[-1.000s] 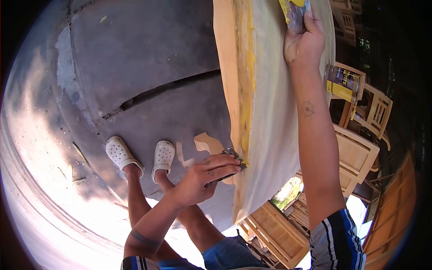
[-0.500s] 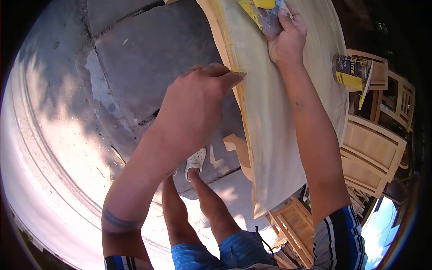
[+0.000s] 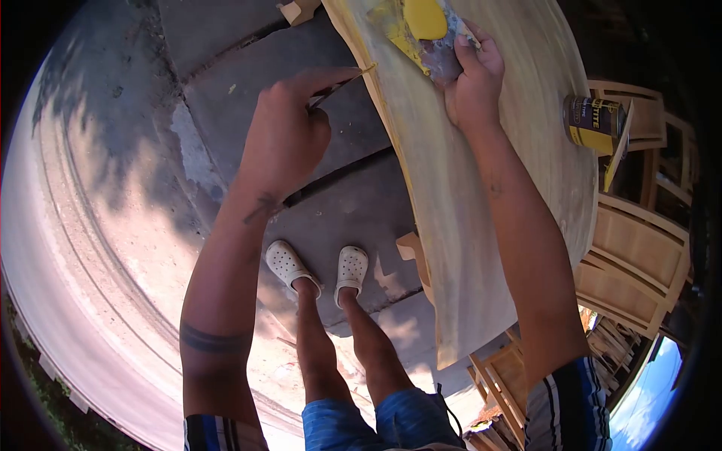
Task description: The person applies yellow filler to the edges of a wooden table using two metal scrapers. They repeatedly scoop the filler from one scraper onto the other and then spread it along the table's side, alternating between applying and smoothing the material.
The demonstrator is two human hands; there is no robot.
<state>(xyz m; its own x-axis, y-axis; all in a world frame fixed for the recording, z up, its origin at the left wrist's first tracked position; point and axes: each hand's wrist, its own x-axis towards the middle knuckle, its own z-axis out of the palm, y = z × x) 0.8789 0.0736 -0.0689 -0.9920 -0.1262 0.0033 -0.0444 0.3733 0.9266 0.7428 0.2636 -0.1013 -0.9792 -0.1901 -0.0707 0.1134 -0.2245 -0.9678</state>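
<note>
My left hand is closed on a thin spreader, whose tip meets the yellow-smeared edge of a large pale wooden panel. Over the upper part of the panel, my right hand grips a stained palette, thumb on top. A thick round blob of yellow paste lies on the palette. Yellow streaks run along the panel's left edge. On the panel's right side stands an open can with a dark and yellow label, a yellow-smeared flat piece leaning at its rim.
Wooden frames and panelled pieces are stacked beyond the panel at the right. Below the left edge, a curved wooden part sticks out. My feet in white clogs stand on the paved ground, with a road at the far left.
My left hand has moved up and left with the spreader, from the panel's surface to its edge. The palette has come slightly lower in view, showing more paste. Both clogs now show fully.
</note>
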